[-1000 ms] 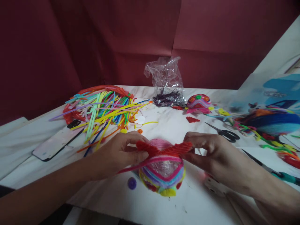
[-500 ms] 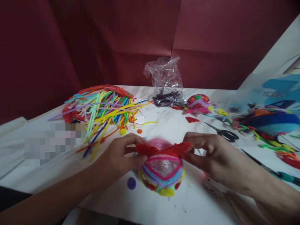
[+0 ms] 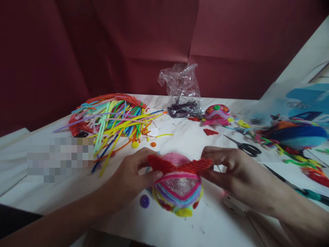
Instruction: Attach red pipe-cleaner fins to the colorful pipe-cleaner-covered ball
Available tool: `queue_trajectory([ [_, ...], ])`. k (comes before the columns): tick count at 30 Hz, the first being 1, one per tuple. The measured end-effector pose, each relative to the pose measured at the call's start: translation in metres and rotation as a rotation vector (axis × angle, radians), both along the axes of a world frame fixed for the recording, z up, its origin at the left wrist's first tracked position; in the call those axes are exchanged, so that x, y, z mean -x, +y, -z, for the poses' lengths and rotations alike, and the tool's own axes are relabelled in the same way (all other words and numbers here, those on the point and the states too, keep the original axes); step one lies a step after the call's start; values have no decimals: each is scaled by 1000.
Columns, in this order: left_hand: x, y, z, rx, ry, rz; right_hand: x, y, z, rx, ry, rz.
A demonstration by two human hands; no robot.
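Observation:
In front of me is a rounded craft piece (image 3: 177, 197) covered in bands of pink, blue, purple and yellow pipe cleaner, with a clear shiny patch in its middle. Across its top lies a red ribbed pipe-cleaner piece (image 3: 194, 167), spread like two wings that meet at the centre. My left hand (image 3: 135, 171) pinches the left wing between thumb and fingers. The right wing's outer end is gripped by my right hand (image 3: 235, 176). A purple coil disc (image 3: 144, 201) lies on the table just left of the craft piece.
Colourful pipe cleaners (image 3: 120, 116) spill from a red bag at left. Behind are a clear plastic bag (image 3: 183, 91) and another decorated craft piece (image 3: 218, 113). Black scissors (image 3: 248, 148), a small red triangle (image 3: 210, 132) and green-handled scissors (image 3: 305, 193) lie at right.
The outer ends of the red wings sit slightly farther apart and tilt up a little more, making a clearer V. Both hands keep their pinch.

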State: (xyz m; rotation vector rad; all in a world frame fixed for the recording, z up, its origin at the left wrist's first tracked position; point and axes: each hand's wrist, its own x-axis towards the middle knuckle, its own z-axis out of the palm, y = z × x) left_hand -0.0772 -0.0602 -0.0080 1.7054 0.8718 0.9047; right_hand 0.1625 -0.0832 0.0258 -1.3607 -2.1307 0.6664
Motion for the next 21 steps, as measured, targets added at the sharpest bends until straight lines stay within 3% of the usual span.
queue_trajectory([
  [15, 20, 1, 1, 113, -26, 90, 6, 0, -6, -19, -17, 24],
  [21, 27, -13, 4, 50, 343, 70, 6, 1, -7, -25, -20, 12],
])
